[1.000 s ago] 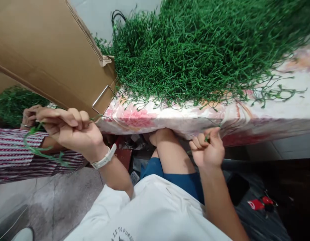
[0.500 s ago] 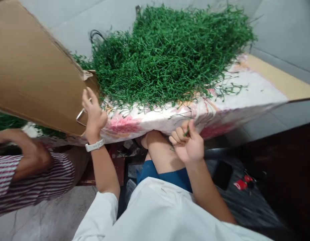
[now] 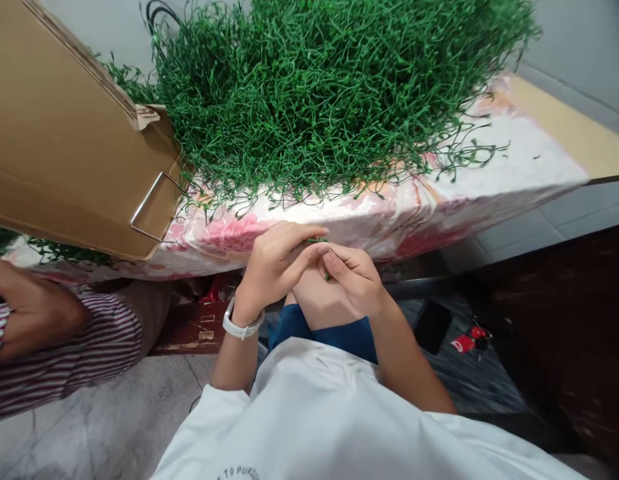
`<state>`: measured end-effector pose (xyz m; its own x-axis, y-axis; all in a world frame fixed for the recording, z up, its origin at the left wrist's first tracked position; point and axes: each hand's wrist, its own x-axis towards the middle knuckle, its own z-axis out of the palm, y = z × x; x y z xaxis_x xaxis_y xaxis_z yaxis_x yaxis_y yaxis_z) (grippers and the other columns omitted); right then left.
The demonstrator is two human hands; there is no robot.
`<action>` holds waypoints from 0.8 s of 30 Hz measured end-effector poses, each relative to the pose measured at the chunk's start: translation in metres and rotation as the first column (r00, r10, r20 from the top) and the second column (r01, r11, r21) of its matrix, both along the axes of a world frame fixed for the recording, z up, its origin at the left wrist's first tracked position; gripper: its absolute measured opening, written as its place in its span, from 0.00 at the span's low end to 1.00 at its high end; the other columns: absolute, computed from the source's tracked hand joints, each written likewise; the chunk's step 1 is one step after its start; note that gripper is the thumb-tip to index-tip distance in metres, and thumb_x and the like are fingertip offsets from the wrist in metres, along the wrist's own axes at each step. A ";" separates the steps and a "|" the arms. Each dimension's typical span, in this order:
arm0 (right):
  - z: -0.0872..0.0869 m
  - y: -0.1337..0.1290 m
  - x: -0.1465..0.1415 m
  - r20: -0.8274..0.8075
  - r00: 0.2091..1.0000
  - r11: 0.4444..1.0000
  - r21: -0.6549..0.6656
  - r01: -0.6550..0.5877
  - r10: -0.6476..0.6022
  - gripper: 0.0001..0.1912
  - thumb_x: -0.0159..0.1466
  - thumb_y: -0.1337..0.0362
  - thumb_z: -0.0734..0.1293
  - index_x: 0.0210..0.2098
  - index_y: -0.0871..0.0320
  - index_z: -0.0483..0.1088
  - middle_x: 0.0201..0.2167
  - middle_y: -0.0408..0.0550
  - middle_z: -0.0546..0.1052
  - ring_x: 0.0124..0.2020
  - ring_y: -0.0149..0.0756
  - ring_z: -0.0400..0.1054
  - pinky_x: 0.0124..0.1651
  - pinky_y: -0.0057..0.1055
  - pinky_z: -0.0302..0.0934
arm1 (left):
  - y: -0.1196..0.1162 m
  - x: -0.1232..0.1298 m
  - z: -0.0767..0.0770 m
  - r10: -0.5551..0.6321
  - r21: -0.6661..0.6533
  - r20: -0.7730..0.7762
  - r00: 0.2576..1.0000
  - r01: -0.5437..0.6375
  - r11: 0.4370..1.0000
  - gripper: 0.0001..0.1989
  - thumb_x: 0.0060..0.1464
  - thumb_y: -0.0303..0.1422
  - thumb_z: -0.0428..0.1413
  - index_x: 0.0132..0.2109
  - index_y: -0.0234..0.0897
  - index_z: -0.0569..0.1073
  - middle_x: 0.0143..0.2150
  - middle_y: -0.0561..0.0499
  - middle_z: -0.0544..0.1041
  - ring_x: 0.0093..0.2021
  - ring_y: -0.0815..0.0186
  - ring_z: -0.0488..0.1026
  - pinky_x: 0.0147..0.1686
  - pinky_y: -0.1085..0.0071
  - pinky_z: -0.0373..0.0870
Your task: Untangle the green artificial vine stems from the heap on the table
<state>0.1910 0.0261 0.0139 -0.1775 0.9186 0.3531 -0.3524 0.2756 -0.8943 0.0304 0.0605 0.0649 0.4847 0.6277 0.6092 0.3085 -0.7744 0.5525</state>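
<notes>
My left hand [image 3: 277, 263], with a white band at its wrist, meets my right hand [image 3: 357, 277] above my lap, in front of the table edge. My right thumb and fingers are closed on a small green sprig [image 3: 328, 275], mostly hidden in the grip. The left thumb and fingers close around a bit of green at the same spot, their tips touching or nearly touching the right fingers. Beyond both hands, a large heap of thin green artificial-looking sprigs [image 3: 309, 107] lies on the table.
A flowered plastic cover [image 3: 524, 147] is on the table. At left stand a cardboard sheet [image 3: 64, 147] and a bent metal wire [image 3: 145, 200]. A co-worker's striped shirt [image 3: 89, 340] is beside me. A phone [image 3: 433, 327] and red-tagged keys [image 3: 470, 340] lie at lower right.
My left hand has moved right and down from beside the metal wire to my right hand. The right hand has shifted slightly left, still gripping green. The view has tilted down.
</notes>
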 end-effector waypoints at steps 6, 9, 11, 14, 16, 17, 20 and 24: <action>0.002 -0.001 0.004 0.024 1.000 0.998 0.065 0.006 -0.007 0.27 0.73 0.50 0.64 0.22 0.58 0.67 0.19 0.41 0.64 0.21 0.27 0.53 0.28 0.31 0.49 | 0.002 0.000 -0.005 -0.030 -0.124 0.186 0.982 0.054 0.991 0.08 0.65 0.32 0.61 0.35 0.36 0.80 0.28 0.51 0.81 0.28 0.70 0.75 0.31 0.75 0.68; 0.002 -0.003 -0.003 0.004 1.000 0.997 0.074 -0.006 0.006 0.30 0.72 0.47 0.63 0.20 0.58 0.63 0.17 0.41 0.60 0.20 0.27 0.51 0.27 0.31 0.46 | -0.007 0.009 -0.010 0.071 -0.180 0.330 0.941 -0.011 0.984 0.11 0.65 0.33 0.61 0.32 0.36 0.80 0.26 0.52 0.79 0.25 0.72 0.74 0.28 0.76 0.67; 0.001 -0.006 -0.009 -0.007 1.000 0.997 0.080 -0.002 0.003 0.31 0.72 0.46 0.63 0.19 0.58 0.60 0.17 0.40 0.57 0.20 0.27 0.49 0.26 0.32 0.44 | -0.012 0.014 -0.014 0.156 -0.242 0.402 0.902 -0.059 0.968 0.13 0.64 0.36 0.62 0.30 0.36 0.80 0.24 0.53 0.78 0.23 0.73 0.72 0.26 0.76 0.65; 0.001 -0.010 -0.017 -0.066 0.998 0.999 0.037 -0.021 0.024 0.30 0.72 0.46 0.64 0.19 0.58 0.61 0.17 0.39 0.56 0.20 0.26 0.49 0.25 0.31 0.42 | -0.015 0.018 -0.017 0.230 -0.347 0.490 0.841 -0.054 0.936 0.16 0.62 0.41 0.63 0.29 0.37 0.80 0.23 0.53 0.77 0.21 0.74 0.69 0.23 0.77 0.64; 0.001 -0.011 -0.019 -0.145 0.988 0.998 -0.026 -0.057 0.053 0.29 0.71 0.47 0.65 0.20 0.58 0.62 0.18 0.39 0.56 0.20 0.25 0.49 0.24 0.30 0.42 | -0.014 0.017 -0.019 0.235 -0.405 0.533 0.813 0.002 0.914 0.16 0.62 0.43 0.64 0.30 0.37 0.80 0.23 0.53 0.77 0.21 0.74 0.69 0.23 0.77 0.64; 0.001 -0.011 -0.019 -0.180 0.981 0.996 -0.052 -0.077 0.066 0.28 0.71 0.48 0.66 0.21 0.58 0.62 0.18 0.38 0.56 0.19 0.25 0.48 0.24 0.30 0.41 | -0.013 0.016 -0.019 0.230 -0.426 0.548 0.804 0.032 0.904 0.16 0.62 0.43 0.64 0.31 0.37 0.81 0.23 0.53 0.77 0.21 0.74 0.69 0.23 0.78 0.65; 0.001 -0.009 -0.018 -0.196 0.974 0.989 -0.076 -0.127 0.110 0.26 0.72 0.51 0.67 0.21 0.58 0.64 0.18 0.37 0.55 0.19 0.24 0.46 0.23 0.29 0.40 | -0.012 0.012 -0.022 0.238 -0.454 0.559 0.795 0.054 0.889 0.14 0.62 0.42 0.64 0.33 0.38 0.82 0.24 0.53 0.77 0.22 0.73 0.72 0.24 0.77 0.68; 0.001 -0.009 -0.018 -0.082 0.987 0.987 -0.081 -0.141 0.134 0.27 0.72 0.51 0.66 0.21 0.59 0.65 0.18 0.38 0.57 0.20 0.25 0.49 0.25 0.29 0.43 | -0.015 0.008 -0.024 0.326 -0.441 0.520 0.790 -0.079 0.894 0.17 0.61 0.46 0.64 0.32 0.38 0.81 0.28 0.52 0.79 0.29 0.70 0.77 0.31 0.74 0.74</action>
